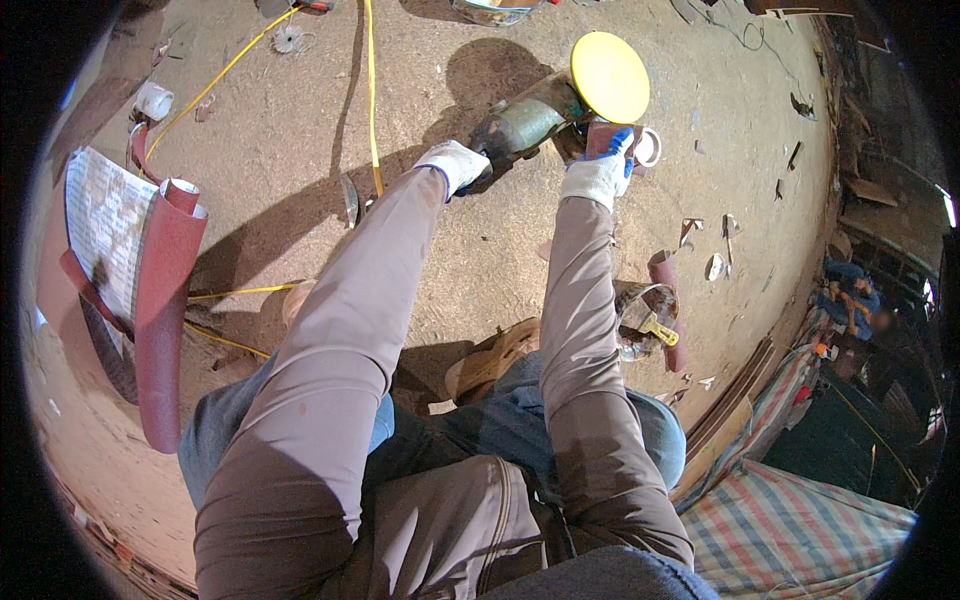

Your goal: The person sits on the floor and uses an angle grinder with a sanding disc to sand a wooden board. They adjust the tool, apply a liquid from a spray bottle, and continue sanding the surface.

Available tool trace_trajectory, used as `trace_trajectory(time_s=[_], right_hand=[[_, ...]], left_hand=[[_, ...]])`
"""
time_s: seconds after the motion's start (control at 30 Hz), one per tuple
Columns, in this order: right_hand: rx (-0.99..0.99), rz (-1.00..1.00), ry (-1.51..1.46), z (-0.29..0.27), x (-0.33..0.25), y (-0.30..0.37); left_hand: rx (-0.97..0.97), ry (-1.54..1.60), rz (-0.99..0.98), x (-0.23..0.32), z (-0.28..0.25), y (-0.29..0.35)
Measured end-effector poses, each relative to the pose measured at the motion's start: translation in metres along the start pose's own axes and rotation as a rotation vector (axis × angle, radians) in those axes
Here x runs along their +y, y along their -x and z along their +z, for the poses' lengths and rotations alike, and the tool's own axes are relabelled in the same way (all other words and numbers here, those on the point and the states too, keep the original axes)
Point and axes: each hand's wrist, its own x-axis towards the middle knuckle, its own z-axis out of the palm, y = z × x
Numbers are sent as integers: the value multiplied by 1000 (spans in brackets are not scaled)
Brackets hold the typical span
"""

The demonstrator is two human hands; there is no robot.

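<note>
My left hand (455, 167), in a white work glove, is closed round the rear end of a green power sander (540, 118). Its round yellow backing pad (610, 78) faces up at the tool's far end. Just below the pad is my right hand (597, 178), in a white glove with blue fingertips. Its fingers are wrapped round a small reddish-brown roll (602, 138) with a white round end, close against the sander's head. Whether that hand also touches the tool cannot be made out.
Red sandpaper (170, 320) stands rolled at the left. A yellow cord (373, 100) crosses the floor. Right of my feet are a clear tub (632, 345) with a yellow-handled scraper (658, 331) and a thin red roll (664, 270). Striped sheeting (790, 520) lies lower right; a person (848, 298) is beyond.
</note>
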Motion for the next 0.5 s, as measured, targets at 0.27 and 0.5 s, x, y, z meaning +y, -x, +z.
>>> trace_trajectory(time_s=[0.27,0.5], right_hand=[[-113,68,-156,-1,2,-15],[-36,0,-71,2,1,-12]], left_hand=[[-48,31,-3,-6,1,-9],[-46,3,-85,-5,1,-8]])
